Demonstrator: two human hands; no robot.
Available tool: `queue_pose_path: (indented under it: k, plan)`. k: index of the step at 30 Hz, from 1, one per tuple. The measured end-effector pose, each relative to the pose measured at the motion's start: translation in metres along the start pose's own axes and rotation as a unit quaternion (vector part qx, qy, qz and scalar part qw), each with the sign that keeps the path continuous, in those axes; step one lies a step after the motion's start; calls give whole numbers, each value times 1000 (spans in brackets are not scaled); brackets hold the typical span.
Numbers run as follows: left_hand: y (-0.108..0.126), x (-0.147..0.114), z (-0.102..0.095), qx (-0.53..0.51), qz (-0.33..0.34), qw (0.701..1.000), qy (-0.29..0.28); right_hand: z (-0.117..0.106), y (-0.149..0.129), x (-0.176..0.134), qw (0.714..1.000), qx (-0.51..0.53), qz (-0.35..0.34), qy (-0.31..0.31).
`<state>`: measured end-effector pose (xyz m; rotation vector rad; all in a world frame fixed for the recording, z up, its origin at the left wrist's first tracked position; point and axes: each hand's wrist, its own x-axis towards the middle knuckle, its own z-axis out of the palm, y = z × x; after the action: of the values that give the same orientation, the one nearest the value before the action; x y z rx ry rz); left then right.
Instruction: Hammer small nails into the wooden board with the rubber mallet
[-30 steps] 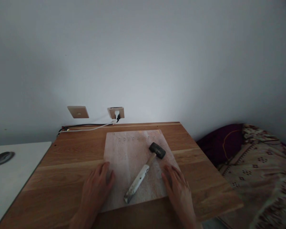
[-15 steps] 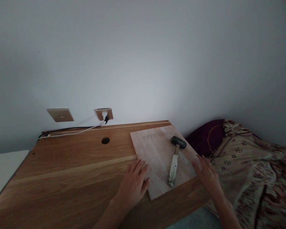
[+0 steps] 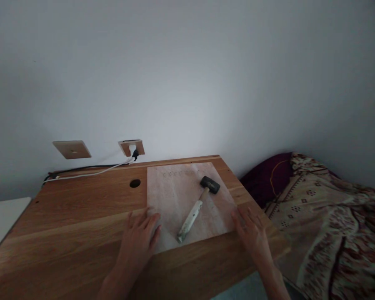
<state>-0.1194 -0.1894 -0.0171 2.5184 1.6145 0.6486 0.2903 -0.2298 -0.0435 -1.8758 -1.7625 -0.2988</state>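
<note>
A pale pinkish square board [image 3: 171,200] lies flat on the wooden tabletop [image 3: 90,200], with a row of small marks near its far edge. On top of it rests a mallet [image 3: 193,212] with a black head and a worn, whitish handle, tilted so the head points far right. My left hand [image 3: 137,237] touches the board's left edge, fingers stretched out and apart. Against the right edge lies my right hand [image 3: 251,233], its fingers also extended and spread. Neither hand touches the mallet.
A round cable hole [image 3: 135,183] opens in the tabletop. White and black cables [image 3: 90,173] run along the back to a wall socket [image 3: 131,148]. Patterned bedding [image 3: 318,225] and a purple cushion [image 3: 265,175] lie right; a white surface [image 3: 6,221] stands left.
Both hands have moved left along with the board, which has turned to sit squarer to the table. The mallet has moved with it, and its handle now slants more to the left.
</note>
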Motion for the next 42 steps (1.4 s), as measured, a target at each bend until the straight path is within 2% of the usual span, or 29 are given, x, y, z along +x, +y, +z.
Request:
queue_pose_path:
  k: [2,6,8,10,13,16,17,20,23,25,29,35,39,42]
  plan:
    - [-21,-14,-12,33,-33,999,20,4,-31,-10,999,5,-28,-30]
    - [-47,-43,-35,72,-72,994,28,3,-80,-18,999,1,-24,-24]
    - [-55,-49,-45,82,-94,992,31,2,-95,-11,999,3,-23,-25]
    - [-62,-43,-53,83,-119,989,41,3,-108,7,999,18,-16,-23]
    - [-71,-10,-62,67,-158,983,69,10,-130,54,995,98,-13,-31]
    - [-77,45,-69,31,-188,977,92,23,-154,119,986,148,4,-83]
    - [-79,65,-71,13,-197,977,82,29,-162,141,982,151,7,-116]
    - [-93,113,-73,-14,-174,984,26,50,-181,196,978,151,2,-144]
    - [-116,133,-69,-27,-109,994,-13,73,-192,223,971,156,-2,-182]
    - [-130,135,-65,-44,-84,995,-22,87,-194,228,966,156,-2,-205]
    - [-143,128,-52,-69,-95,993,-27,107,-190,220,960,146,7,-239]
    - [-150,123,-38,-104,-87,989,-59,115,-182,213,951,158,20,-265]
    - [-159,121,-38,-161,-63,981,-90,113,-189,213,947,203,32,-247]
    - [-160,124,-42,-190,-80,976,-64,108,-194,218,943,260,49,-202]
